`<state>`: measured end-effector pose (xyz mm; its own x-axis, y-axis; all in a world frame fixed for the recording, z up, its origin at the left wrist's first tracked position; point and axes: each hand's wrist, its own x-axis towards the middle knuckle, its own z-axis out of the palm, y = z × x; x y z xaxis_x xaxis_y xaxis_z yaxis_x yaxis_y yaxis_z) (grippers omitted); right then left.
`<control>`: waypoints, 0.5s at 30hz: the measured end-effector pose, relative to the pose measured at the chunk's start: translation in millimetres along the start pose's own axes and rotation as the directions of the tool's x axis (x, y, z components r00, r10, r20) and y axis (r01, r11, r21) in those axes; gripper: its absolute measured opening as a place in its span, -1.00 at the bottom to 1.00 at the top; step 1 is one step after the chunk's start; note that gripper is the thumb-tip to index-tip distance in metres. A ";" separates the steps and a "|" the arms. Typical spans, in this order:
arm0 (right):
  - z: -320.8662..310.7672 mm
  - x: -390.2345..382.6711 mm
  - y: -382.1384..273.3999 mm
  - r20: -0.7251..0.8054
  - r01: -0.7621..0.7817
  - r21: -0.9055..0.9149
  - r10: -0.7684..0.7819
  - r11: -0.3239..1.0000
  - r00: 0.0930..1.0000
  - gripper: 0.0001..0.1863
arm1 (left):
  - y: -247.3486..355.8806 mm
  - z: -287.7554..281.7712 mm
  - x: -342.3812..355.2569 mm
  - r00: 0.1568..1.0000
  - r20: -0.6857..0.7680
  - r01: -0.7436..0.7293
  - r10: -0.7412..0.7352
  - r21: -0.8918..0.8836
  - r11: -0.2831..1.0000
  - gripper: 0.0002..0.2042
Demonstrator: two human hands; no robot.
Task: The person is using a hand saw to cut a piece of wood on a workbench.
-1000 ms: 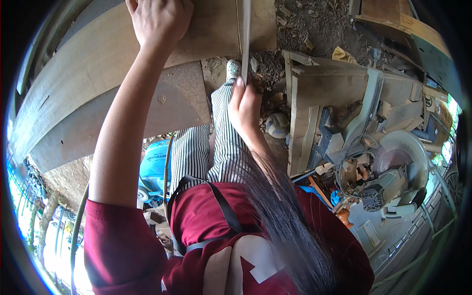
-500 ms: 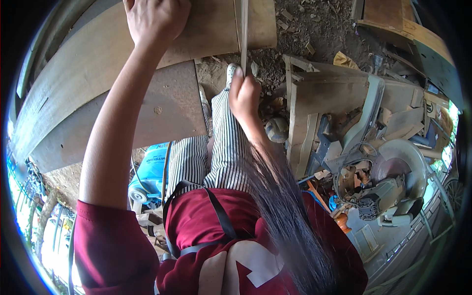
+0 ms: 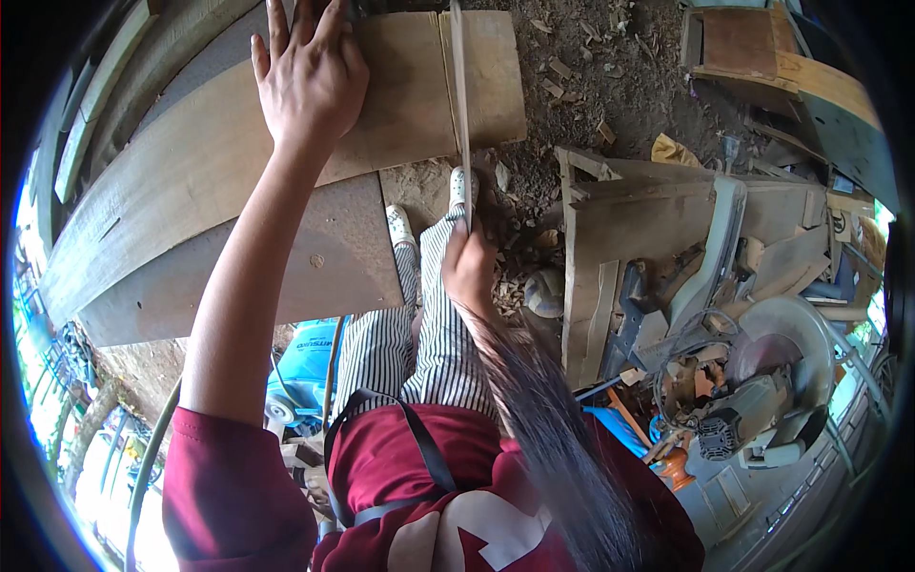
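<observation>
A wide wooden board (image 3: 400,95) lies across the upper left, with a straight, narrow cut line near its right end. My left hand (image 3: 313,91) rests palm down on the board, its fingers spread. In my right hand (image 3: 470,272) is the handle end of a handsaw (image 3: 461,124); the fingers are wrapped round it. The blade shows as a thin strip, seen nearly edge-on, along the cut line and on past the board's near edge. Much of the handle is hidden inside the hand.
Under the board lies a flat brown panel (image 3: 324,257). A circular cut-off saw (image 3: 753,381) stands at the right, below a wooden box (image 3: 610,219) with scraps in it. My feet in light shoes (image 3: 400,224) are below the board. A blue bag (image 3: 319,357) sits at the left.
My right hand has drawn the handsaw back toward my body. The whole view has shifted, showing more of the board and of my left hand, which stays on the board.
</observation>
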<state>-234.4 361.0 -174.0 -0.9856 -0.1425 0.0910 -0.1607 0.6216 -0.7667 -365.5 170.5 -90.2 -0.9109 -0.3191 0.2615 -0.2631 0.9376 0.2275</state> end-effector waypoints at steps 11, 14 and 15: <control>-9.1 -29.9 9.5 0.128 -0.145 -0.028 0.147 0.989 0.981 -0.78 | 0.4 5.6 0.4 1.000 -0.019 -0.023 0.024 0.035 0.999 -0.63; -3.5 -26.7 8.1 0.053 -0.081 0.015 0.080 0.997 0.995 -0.77 | -2.3 6.7 -0.6 1.000 -0.017 -0.022 0.023 0.072 0.997 -0.64; -1.0 -8.0 3.3 0.137 -0.135 0.070 0.125 0.988 0.983 -0.76 | -1.5 4.1 -0.4 0.999 -0.032 -0.011 0.013 0.058 0.998 -0.64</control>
<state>-227.1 364.9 -176.6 -0.9813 -0.1681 -0.0937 -0.0216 0.5800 -0.8143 -366.0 169.9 -94.5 -0.9036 -0.3114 0.2944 -0.2710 0.9474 0.1702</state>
